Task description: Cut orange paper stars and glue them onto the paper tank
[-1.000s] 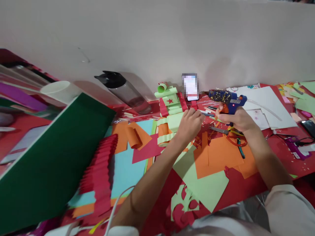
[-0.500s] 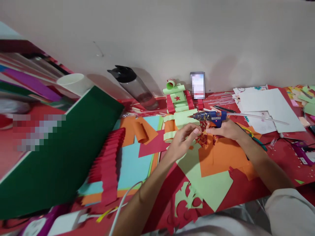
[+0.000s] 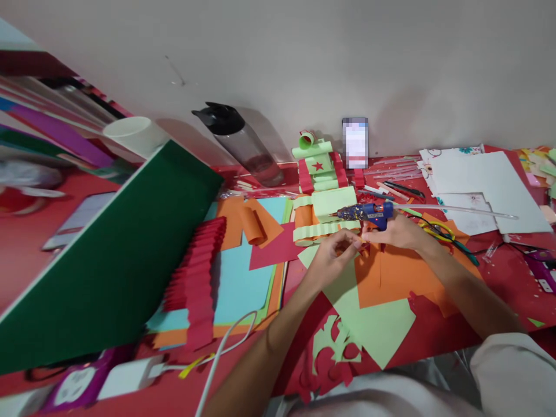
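Observation:
My right hand (image 3: 402, 233) is wrapped round a blue hot glue gun (image 3: 362, 214), whose nozzle points left and a long clear glue stick (image 3: 463, 211) sticks out behind. My left hand (image 3: 336, 258) is closed in a pinch on a small orange paper piece (image 3: 361, 240), close to the right fingertips. Just behind the hands stands a green and orange paper tank model (image 3: 333, 202) with wavy pale green tracks. A similar green model with red tracks and a red star (image 3: 318, 166) is behind it. Under my hands lie orange paper (image 3: 402, 272) and pale green paper (image 3: 382, 330).
A green board (image 3: 113, 260) leans at left near a white cup (image 3: 132, 133). A dark-lidded bottle (image 3: 245, 145) and a phone (image 3: 355, 143) stand by the wall. Yellow-handled scissors (image 3: 443, 231), white sheets (image 3: 482, 179), red pleated paper (image 3: 200, 284) and a white cable (image 3: 217, 353) lie around.
The view has shifted slightly. Both hands have drawn a little toward me from the green and orange model, uncovering its front track. The glue gun stays in my right hand.

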Motion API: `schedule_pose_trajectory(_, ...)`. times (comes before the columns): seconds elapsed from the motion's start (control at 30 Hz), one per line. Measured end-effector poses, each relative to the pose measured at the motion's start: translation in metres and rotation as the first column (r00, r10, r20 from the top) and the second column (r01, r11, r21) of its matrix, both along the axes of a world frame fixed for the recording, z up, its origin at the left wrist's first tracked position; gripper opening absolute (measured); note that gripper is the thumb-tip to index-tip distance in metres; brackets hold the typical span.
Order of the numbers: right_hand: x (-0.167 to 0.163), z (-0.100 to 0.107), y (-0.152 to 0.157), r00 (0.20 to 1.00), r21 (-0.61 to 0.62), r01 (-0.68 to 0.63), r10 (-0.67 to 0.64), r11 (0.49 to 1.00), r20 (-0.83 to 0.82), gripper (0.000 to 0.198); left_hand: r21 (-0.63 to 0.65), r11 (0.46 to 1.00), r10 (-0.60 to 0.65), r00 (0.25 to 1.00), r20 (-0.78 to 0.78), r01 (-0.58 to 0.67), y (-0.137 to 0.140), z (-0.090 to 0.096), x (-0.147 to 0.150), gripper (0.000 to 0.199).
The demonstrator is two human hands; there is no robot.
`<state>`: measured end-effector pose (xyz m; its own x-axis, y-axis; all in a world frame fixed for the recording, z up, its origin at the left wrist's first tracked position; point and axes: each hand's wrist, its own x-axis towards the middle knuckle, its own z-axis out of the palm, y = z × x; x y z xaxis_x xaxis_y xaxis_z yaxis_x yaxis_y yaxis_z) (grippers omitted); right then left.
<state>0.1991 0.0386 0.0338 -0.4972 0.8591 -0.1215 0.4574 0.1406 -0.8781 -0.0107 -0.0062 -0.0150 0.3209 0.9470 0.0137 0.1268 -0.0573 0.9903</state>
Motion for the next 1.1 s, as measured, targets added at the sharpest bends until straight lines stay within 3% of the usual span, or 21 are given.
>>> schedule_pose_trajectory(0.23, -0.0002, -0.0050, 0.0006, 0.999, -0.049, -0.036, 0.036, 0.998, 0.008, 0.014, -0.006, 1.000, 0.013, 0.999, -0.047, -0.013, -0.0011, -0.0033, -0.0023, 0.030)
schedule_pose_trajectory(0.63, -0.0016, -0.0039, -0.0006, 0.997, -0.021, -0.042, 0.044, 0.999, 0.071, 0.010, 0.042, 0.999, 0.038, 0.992, -0.122, -0.033, -0.0031, -0.0029, -0.0055, 0.026)
schedule_pose_trajectory(1.1, 0.0006, -0.0078, 0.0001, 0.993, -0.054, -0.046, 0.051, 0.998, 0.109, 0.015, 0.052, 0.998, 0.040, 0.986, -0.162, -0.032, -0.0029, -0.0010, -0.0048, 0.024)
